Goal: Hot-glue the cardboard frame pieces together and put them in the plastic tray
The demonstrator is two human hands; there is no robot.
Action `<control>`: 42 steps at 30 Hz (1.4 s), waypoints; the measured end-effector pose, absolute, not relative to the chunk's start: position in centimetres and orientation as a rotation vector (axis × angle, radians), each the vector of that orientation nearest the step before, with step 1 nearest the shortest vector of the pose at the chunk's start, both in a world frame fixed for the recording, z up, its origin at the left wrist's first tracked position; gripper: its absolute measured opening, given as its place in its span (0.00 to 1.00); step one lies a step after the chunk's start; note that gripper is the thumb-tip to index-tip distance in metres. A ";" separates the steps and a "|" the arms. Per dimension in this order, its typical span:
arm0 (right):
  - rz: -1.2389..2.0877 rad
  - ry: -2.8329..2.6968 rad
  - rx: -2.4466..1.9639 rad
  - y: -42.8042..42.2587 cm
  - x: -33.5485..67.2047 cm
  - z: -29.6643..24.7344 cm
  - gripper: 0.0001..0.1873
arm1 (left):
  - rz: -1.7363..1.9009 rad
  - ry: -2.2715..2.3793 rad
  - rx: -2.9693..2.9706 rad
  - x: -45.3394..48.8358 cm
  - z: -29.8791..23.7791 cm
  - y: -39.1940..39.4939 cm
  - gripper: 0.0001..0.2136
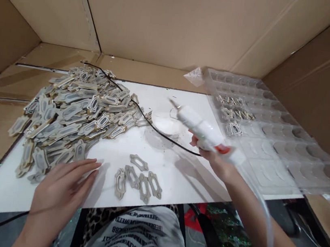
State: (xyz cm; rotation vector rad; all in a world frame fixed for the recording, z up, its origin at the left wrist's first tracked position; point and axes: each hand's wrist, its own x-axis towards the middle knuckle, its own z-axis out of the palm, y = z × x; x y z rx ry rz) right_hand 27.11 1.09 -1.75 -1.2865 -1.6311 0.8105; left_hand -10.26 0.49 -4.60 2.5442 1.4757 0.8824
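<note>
My right hand [212,154] is wrapped round a white hot glue gun [203,128], its metal nozzle tilted up and to the left. A long translucent glue stick [263,209] trails from the gun's back along my forearm. At the lower left, my left hand [66,185] has its fingers stretched out beside the front of a big heap of grey, frame-shaped pieces [69,106]. Nothing shows between those fingers. Several loose frame-shaped pieces [139,162] lie flat on the white board, to the right of my left hand.
A clear compartment tray [292,135] stands at the right, with small ornate pieces [235,114] in some compartments. Behind the gun sits a round white dish [166,123]. A black cord [166,136] crosses the white board [173,194]. Cardboard walls [167,21] surround the work area.
</note>
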 end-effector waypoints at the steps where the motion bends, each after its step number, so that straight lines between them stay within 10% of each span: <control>1: 0.859 -1.521 -1.283 1.1 27.0 -1.8 0.15 | 0.877 1.488 2.555 -10.3 -4.7 0.6 0.09; 42: 1.074 -0.687 -1.037 1.2 24.7 -1.8 0.16 | 0.426 1.258 2.904 -5.9 -3.6 -0.9 0.23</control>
